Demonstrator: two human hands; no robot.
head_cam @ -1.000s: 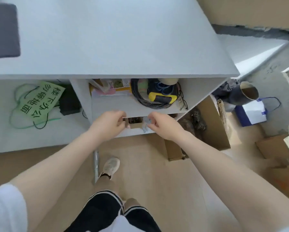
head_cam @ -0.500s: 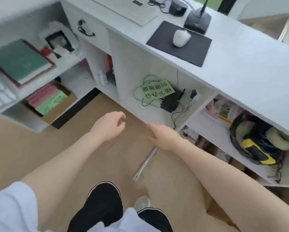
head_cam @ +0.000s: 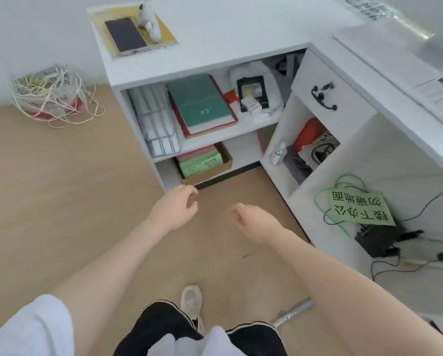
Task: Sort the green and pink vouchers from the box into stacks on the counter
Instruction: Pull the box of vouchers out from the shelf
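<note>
1. I see bare wooden floor [head_cam: 69, 201] between my hands and the shelf unit; the open room runs up to the front edge of the bottom shelf [head_cam: 164, 173], where the cardboard box [head_cam: 225, 160] sits.
2. My left hand [head_cam: 175, 210] hangs just in front of and below the box, fingers loosely curled, holding nothing. My right hand [head_cam: 253, 220] is beside it, apart from it, also loosely curled and holding nothing.
3. One box, tucked under the middle shelf with its front poking out. In it I count two colour groups: green vouchers [head_cam: 200, 164] at the front and pink vouchers [head_cam: 197, 153] behind. I cannot count single sheets.
4. The middle shelf above overhangs the box and carries a green book [head_cam: 202, 101] on a red folder [head_cam: 232, 120], plus a wire rack [head_cam: 158, 124] at the left.
5. The white surface [head_cam: 241, 29] above holds one phone [head_cam: 126, 34] on a yellow pad.
6. To the right, a drawer front [head_cam: 336, 98] and an open cubby with a green sign [head_cam: 359, 206] and cables. A tangle of cord [head_cam: 53, 96] lies on the floor at far left.
</note>
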